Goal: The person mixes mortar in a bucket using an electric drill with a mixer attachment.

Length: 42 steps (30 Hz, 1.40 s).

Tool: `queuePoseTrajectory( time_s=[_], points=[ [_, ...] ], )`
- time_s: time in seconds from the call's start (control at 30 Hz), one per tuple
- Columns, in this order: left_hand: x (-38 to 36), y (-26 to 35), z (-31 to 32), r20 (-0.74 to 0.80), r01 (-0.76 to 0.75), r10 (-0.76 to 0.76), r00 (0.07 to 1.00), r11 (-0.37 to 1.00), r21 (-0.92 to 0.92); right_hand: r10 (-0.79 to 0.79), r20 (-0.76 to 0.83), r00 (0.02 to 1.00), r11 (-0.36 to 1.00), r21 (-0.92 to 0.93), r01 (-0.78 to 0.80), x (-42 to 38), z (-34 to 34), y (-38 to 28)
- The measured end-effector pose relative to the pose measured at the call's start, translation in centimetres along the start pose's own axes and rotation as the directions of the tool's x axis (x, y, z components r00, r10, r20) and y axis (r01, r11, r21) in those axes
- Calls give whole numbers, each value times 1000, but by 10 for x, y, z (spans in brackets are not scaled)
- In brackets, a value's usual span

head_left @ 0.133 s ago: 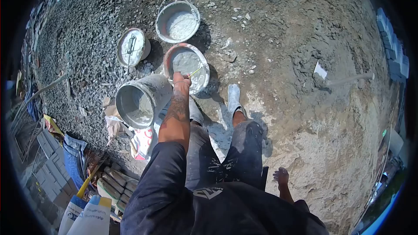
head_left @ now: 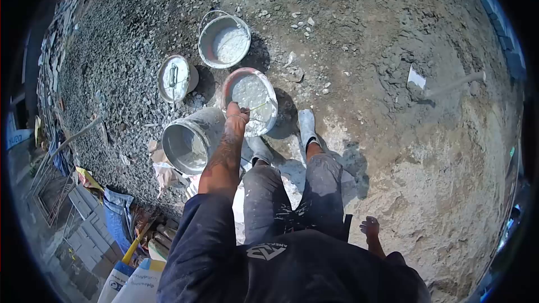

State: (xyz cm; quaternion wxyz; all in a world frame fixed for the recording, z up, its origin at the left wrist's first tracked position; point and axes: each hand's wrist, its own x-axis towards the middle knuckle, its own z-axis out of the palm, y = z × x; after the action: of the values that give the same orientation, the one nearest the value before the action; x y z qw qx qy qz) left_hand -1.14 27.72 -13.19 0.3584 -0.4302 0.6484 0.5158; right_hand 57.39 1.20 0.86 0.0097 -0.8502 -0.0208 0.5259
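My left hand (head_left: 237, 111) reaches down to a bucket (head_left: 226, 91) with a reddish rim, at its near side. The fingers are closed around the end of a thin yellow-green handle (head_left: 259, 105) that crosses the bucket's mouth. Inside is wet, grey-white speckled mix (head_left: 250, 91). Down by my right side hangs my right hand (head_left: 370, 226), its fingers apart and holding nothing. A larger grey pail (head_left: 210, 120), tilted toward me with residue inside, stands just left of the held bucket.
Behind are another bucket (head_left: 209, 50) with white mix and a smaller pail (head_left: 192, 78) with a metal tool across it. Gravel (head_left: 120, 62) covers the left ground. Sacks (head_left: 147, 280) lie at lower left, and a shovel (head_left: 449, 85) lies on the soil at right.
The view has shifted, so the buckets and my feet appear slightly lower and further right. The mix in the held bucket looks more speckled. My left hand keeps its hold.
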Motion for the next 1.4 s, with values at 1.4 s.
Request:
queuePoseTrajectory(
  time_s=[1.4],
  points=[
    [-54, -41, -133, 534, -809, 608, 588, 440, 390, -181, 145, 973, 921, -324, 219, -12, 77, -198]
  ],
)
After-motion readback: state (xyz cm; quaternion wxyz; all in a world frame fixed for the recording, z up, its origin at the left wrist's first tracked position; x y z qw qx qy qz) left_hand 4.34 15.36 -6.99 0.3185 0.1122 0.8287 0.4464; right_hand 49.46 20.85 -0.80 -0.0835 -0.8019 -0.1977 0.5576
